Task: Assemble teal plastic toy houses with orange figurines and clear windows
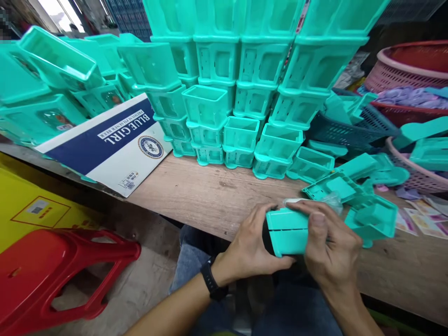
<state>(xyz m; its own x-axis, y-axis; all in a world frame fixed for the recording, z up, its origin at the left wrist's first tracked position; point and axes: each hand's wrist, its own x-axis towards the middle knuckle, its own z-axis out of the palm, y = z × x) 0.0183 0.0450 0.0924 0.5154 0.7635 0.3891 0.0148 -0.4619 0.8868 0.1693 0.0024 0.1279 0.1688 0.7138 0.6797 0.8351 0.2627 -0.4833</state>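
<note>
Both of my hands grip one small teal plastic box [287, 231] at the near edge of the wooden table [210, 196]. My left hand [250, 247], with a black watch on its wrist, wraps round the box's left end. My right hand [331, 247] is closed over its right side, thumb pressed on the top. A small white piece [293, 201] shows just behind the box, partly hidden by my fingers. Loose teal parts [350, 186] lie on the table just beyond my right hand.
Stacks of teal plastic boxes [241, 84] fill the back of the table. A flattened blue and white carton [115, 142] lies at the left. Pink and red baskets [409, 70] stand at the right. A red stool [52, 275] and yellow board [31, 205] are on the floor.
</note>
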